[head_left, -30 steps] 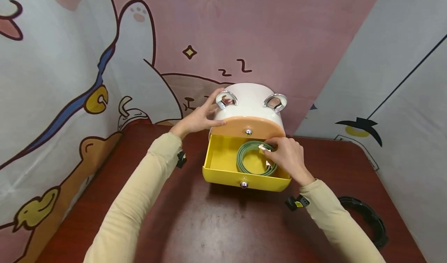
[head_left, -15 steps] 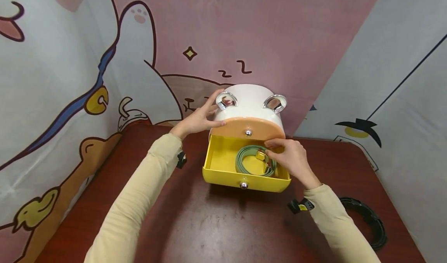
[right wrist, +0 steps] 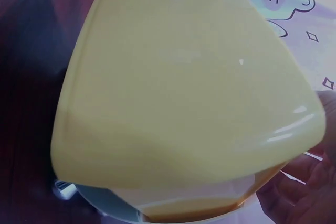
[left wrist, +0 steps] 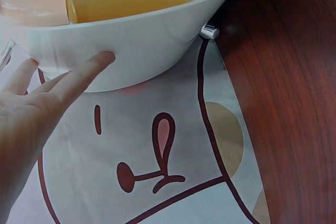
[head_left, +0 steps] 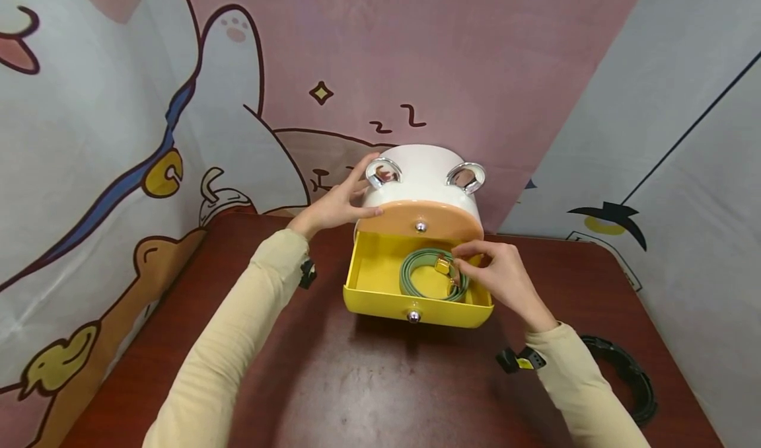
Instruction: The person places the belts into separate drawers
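A small white cabinet (head_left: 423, 174) with two silver ear-like loops has an orange upper drawer front (head_left: 392, 220). Below it, the yellow drawer (head_left: 380, 304) stands pulled out. Inside its right half lies a coiled green belt (head_left: 409, 279) with gold buckle parts. My left hand (head_left: 335, 205) rests against the cabinet's left side, its fingers spread along the white wall in the left wrist view. Over the drawer's right side is my right hand (head_left: 498, 273), thumb and forefinger apart beside the belt's buckle. The yellow drawer front (right wrist: 184, 87) hides most of that hand in the right wrist view.
A black coiled band (head_left: 633, 375) lies at the right of the dark red wooden table (head_left: 368, 382). Cartoon-printed cloth (head_left: 475, 51) hangs close behind the cabinet and along both sides.
My right hand has let go of the belt's buckle end and drawn slightly back to the right. The belt has settled lower in the drawer. My left hand stays in place.
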The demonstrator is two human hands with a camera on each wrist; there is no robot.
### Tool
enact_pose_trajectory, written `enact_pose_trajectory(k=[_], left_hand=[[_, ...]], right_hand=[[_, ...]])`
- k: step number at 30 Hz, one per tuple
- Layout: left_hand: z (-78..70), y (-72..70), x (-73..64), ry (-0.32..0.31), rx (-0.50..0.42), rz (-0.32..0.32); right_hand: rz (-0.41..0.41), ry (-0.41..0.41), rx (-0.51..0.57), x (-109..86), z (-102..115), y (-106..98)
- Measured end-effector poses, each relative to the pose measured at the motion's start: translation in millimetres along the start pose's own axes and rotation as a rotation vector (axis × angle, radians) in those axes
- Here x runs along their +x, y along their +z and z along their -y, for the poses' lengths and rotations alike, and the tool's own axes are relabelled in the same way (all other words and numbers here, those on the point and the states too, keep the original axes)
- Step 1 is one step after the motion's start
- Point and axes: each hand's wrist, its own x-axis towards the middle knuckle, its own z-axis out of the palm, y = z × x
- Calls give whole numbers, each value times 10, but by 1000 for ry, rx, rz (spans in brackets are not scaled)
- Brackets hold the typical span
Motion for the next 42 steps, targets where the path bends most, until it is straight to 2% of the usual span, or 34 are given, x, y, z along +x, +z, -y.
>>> enact_pose_trajectory(k=[11,19,26,29,36,39,42], left_hand=[[-7,-1,-16,-4,7,-3],[-1,-6,-15,-8,6,-2],[-7,-6,-9,-5,-8,13],[-50,-7,-18,-9,-16,19],[-326,-35,-139,-20,-31,36],[-350,-38,-151,-21,-26,35],[-248,-25,-105,-19,-23,27]], right_hand=[[35,-60,46,-40,181,-42],[93,-112,67,-76,312,-34],[118,-203,89,-101,366,16],[123,-233,98,-118,393,44],[158,-266,114,-180,432,114],[168,-276,118,-201,443,141],[177,-276,125,-221,458,166]])
